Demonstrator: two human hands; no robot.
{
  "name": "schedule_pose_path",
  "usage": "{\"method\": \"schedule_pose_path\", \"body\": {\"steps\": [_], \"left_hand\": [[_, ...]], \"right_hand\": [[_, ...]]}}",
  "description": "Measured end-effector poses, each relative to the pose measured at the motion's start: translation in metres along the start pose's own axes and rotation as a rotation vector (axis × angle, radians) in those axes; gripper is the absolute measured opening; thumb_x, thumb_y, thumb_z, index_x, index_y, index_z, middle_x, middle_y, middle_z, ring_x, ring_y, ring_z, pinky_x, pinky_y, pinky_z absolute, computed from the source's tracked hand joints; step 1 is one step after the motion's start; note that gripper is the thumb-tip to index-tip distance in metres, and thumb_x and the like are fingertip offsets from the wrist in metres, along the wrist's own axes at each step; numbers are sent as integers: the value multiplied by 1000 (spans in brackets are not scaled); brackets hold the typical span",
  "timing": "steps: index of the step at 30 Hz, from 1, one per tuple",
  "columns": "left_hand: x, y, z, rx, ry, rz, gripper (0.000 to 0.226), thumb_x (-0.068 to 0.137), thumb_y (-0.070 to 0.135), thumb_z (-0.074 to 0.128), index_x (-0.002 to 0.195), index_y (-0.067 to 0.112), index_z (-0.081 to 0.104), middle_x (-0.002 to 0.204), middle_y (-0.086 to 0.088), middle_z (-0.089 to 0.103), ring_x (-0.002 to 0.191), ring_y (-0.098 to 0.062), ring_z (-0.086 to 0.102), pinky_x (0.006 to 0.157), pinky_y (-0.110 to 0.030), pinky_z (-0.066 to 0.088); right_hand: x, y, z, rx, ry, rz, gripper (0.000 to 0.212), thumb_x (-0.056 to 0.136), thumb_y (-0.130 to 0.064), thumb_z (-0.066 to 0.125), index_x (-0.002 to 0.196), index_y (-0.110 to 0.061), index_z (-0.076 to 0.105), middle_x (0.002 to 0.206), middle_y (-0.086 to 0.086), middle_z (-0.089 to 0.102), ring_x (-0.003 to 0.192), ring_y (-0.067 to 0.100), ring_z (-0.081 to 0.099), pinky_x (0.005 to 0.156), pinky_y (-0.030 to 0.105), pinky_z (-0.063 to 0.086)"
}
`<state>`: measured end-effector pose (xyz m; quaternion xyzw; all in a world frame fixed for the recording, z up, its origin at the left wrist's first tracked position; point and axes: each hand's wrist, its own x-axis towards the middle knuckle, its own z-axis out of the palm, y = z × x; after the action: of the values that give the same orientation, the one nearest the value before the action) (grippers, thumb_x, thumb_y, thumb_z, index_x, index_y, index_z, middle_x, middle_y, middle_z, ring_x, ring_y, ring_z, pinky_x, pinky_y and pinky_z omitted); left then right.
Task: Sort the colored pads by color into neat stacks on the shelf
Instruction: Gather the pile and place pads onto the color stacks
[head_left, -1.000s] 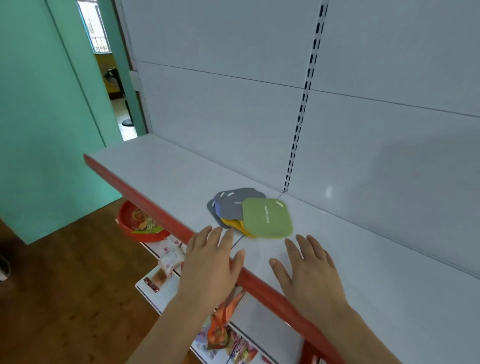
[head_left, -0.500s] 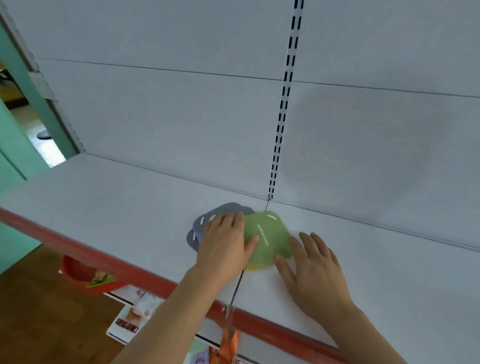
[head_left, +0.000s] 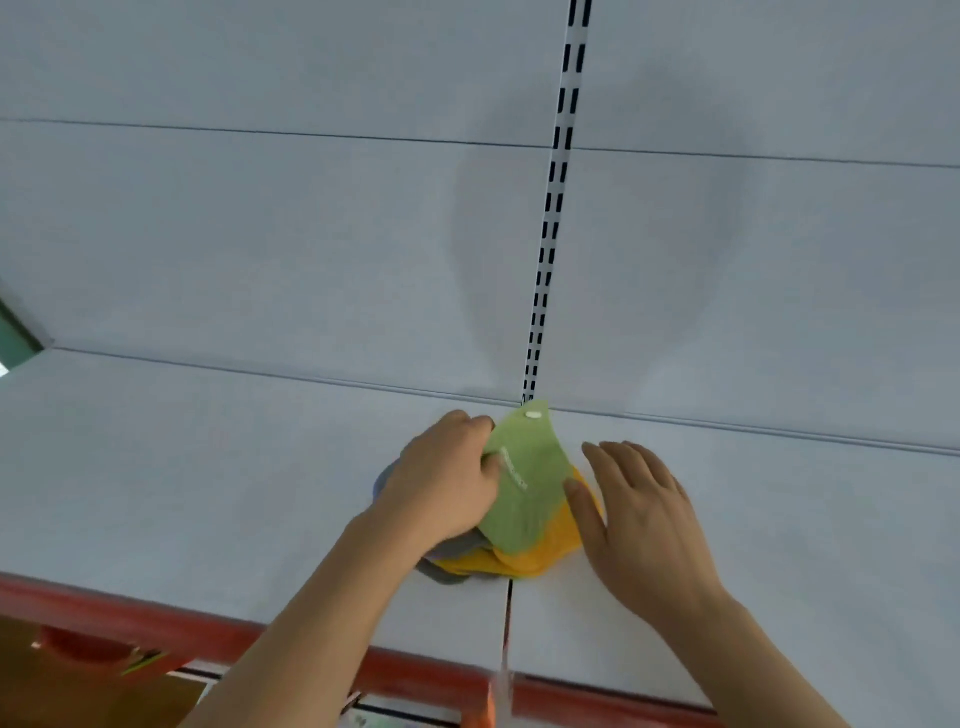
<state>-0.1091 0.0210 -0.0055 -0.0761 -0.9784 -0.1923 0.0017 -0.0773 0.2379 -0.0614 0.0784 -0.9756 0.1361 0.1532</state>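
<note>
Two hands work our pile on the shelf (head_left: 208, 467): left hand (head_left: 447, 483) fingers pinch the green pad (head_left: 524, 499), tilting it; right hand (head_left: 634, 514), at three o'clock, lies flat, fingers spread, touching yellow pads (head_left: 524, 558).

Left hand (head_left: 447, 483) now lifting green pad (head_left: 524, 488) — yellow pads (head_left: 530, 558) newly exposed
</note>
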Motion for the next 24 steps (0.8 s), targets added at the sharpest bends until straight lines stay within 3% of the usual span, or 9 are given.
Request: {"method": "schedule_pose_path", "body": {"steps": [2, 5, 7, 10, 14, 17, 20, 24], "left_hand": [[-3, -31, -20, -130, 46, -40, 16, 105, 32, 53, 107, 16, 58, 95, -5, 68, 82, -27, 68, 74, -40, 57], [-13, -85, -43, -382, 101, -160, 18, 105, 20, 54, 121, 26, 60, 99, -2, 73, 60, -15, 74, 58, -28, 60], [-20, -112, -47, -516, 85, -223, 26, 104, 12, 56, 125, 27, 63, 105, -1, 72, 71, -20, 77, 61, -38, 65], [-31, -136, -39, -559, 70, -266, 28, 97, 4, 62, 111, 28, 65, 101, 3, 74, 91, -24, 73, 76, -45, 63], [-34, -148, -33, -610, 38, -282, 35, 91, 1, 61, 109, 30, 64, 100, 5, 74, 93, -18, 69, 82, -39, 55], [-34, -150, -29, -687, 31, -268, 44, 93, -1, 57, 118, 34, 61, 108, 9, 72, 102, -14, 68, 81, -34, 53], [-34, -154, -32, -739, 74, -256, 51, 93, -3, 54, 128, 33, 61, 114, 11, 73, 109, -14, 67, 85, -33, 51], [-28, -146, -38, -832, 166, -244, 50, 93, -2, 54, 126, 35, 65, 113, 13, 74, 109, -14, 68, 95, -42, 56]], "right_hand": [[2, -13, 2, 18, 38, 9, 51, 102, -45, 42, 134, -12, 62, 127, 7, 66, 123, 33, 57, 99, 49, 51], [8, -42, 7, 14, -22, 74, 53, 98, -51, 39, 128, -15, 64, 118, 5, 66, 110, 33, 58, 88, 46, 54], [13, -62, 10, -37, -147, 185, 59, 91, -64, 36, 118, -20, 64, 111, 2, 60, 104, 30, 53, 86, 43, 52], [20, -78, 10, -66, -257, 299, 61, 86, -75, 42, 110, -23, 64, 112, 1, 50, 107, 27, 47, 91, 40, 49], [26, -83, 6, 58, -261, 363, 45, 86, -65, 60, 107, -26, 63, 109, -2, 51, 110, 25, 49, 91, 37, 46], [28, -92, 1, 237, -197, 418, 26, 81, -46, 70, 92, -28, 54, 93, -7, 57, 94, 22, 55, 80, 37, 49], [25, -97, -4, 266, -176, 391, 15, 85, -22, 66, 84, -23, 51, 77, -6, 61, 78, 23, 57, 67, 37, 48], [14, -94, -15, 221, -110, 340, 11, 94, -17, 58, 92, -18, 47, 72, -1, 59, 71, 30, 55, 58, 38, 39]]}}
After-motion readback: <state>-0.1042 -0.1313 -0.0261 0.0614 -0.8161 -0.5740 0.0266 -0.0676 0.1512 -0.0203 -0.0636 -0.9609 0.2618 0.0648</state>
